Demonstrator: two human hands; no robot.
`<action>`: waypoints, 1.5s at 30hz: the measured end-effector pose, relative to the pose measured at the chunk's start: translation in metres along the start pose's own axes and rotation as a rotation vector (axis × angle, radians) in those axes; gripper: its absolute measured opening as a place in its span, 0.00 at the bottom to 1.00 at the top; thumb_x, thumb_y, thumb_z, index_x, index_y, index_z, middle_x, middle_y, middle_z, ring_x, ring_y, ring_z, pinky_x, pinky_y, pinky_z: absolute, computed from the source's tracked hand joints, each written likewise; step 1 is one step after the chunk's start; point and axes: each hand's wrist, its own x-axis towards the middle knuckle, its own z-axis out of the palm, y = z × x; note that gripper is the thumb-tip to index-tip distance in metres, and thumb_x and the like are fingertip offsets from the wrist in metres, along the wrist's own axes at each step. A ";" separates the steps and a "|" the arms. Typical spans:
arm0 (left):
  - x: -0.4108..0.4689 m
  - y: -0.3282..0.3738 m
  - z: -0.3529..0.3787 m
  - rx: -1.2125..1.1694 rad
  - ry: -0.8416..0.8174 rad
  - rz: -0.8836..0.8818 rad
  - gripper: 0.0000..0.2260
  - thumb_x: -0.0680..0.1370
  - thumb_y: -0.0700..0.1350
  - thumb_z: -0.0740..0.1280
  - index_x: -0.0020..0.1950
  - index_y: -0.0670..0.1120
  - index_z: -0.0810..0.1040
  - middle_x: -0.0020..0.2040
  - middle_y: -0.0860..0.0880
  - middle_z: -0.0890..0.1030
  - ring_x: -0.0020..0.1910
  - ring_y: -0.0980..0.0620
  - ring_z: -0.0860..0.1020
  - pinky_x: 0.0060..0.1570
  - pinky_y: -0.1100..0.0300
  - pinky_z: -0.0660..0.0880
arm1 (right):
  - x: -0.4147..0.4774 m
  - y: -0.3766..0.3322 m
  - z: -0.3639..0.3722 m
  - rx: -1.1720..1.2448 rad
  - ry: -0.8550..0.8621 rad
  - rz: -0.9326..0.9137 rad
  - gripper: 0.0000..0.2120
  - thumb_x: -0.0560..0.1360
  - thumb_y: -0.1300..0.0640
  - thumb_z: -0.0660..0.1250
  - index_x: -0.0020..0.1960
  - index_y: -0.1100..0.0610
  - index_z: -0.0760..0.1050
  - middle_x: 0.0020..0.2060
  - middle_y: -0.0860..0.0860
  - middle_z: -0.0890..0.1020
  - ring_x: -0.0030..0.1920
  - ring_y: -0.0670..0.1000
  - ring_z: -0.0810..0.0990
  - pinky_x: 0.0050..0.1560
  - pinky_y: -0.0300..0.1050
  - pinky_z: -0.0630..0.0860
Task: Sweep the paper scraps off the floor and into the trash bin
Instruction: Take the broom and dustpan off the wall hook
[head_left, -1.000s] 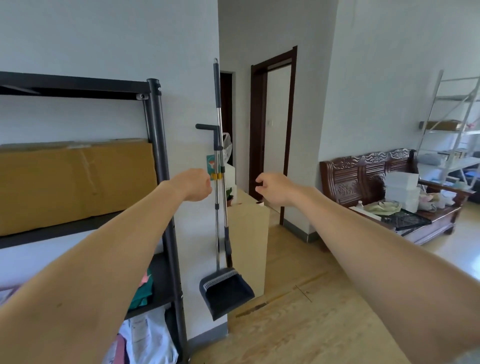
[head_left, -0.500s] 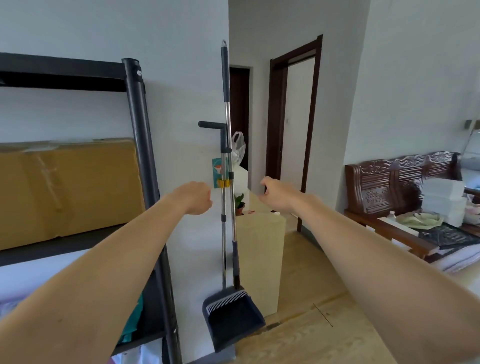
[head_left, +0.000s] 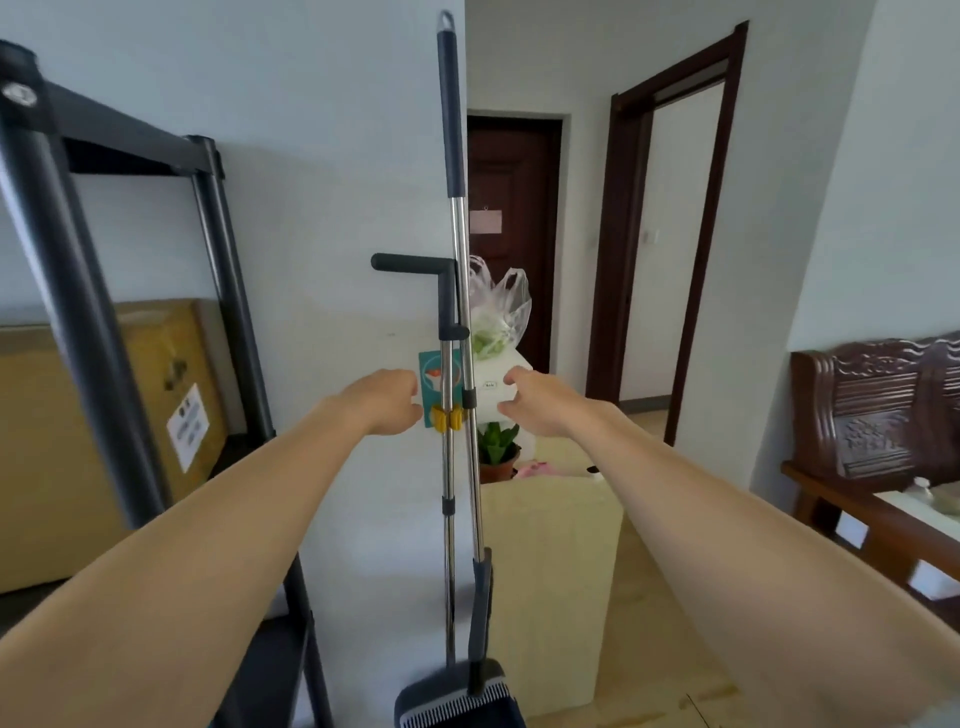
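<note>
Since a second ago the view has closed in on the broom and dustpan set, and both hands have come up level with the yellow clip (head_left: 447, 419) that holds it to the wall; the left hand (head_left: 385, 401) sits just left of the dustpan handle (head_left: 448, 467), loosely curled and holding nothing, while the right hand (head_left: 540, 400) sits just right of the broom handle (head_left: 464, 291), fingers half spread and also empty; neither yet touches a pole. The two steel poles hang upright side by side, the dustpan (head_left: 457, 701) low at the frame's bottom edge beside a pale cabinet (head_left: 550, 582); no paper scraps or trash bin are in view. The step in hand looks like freeing the set from its clip; it probably goes best with one hand closing round each pole near the clip, pulling straight away from the wall so the clip releases evenly, and keeping the poles vertical so the dustpan does not swing into the black shelf rack (head_left: 78, 291).
</note>
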 end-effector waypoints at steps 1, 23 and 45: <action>0.015 0.002 0.001 -0.030 0.006 -0.013 0.15 0.80 0.46 0.60 0.66 0.43 0.70 0.61 0.45 0.76 0.49 0.52 0.71 0.48 0.60 0.70 | 0.016 0.005 -0.002 0.001 -0.011 -0.007 0.25 0.81 0.52 0.57 0.76 0.57 0.57 0.68 0.57 0.72 0.64 0.57 0.74 0.65 0.51 0.71; 0.135 0.005 0.034 -0.559 -0.040 -0.064 0.06 0.80 0.42 0.62 0.56 0.45 0.73 0.56 0.41 0.79 0.55 0.41 0.79 0.52 0.50 0.79 | 0.152 0.012 0.026 0.123 -0.065 -0.159 0.20 0.78 0.64 0.63 0.66 0.60 0.60 0.51 0.59 0.77 0.51 0.56 0.77 0.53 0.50 0.74; 0.110 0.009 0.045 -0.596 -0.017 -0.024 0.04 0.80 0.43 0.62 0.54 0.47 0.72 0.54 0.38 0.80 0.51 0.40 0.81 0.52 0.44 0.80 | 0.134 0.001 0.035 0.077 -0.079 -0.120 0.19 0.80 0.63 0.57 0.68 0.65 0.55 0.57 0.60 0.77 0.57 0.58 0.78 0.59 0.50 0.73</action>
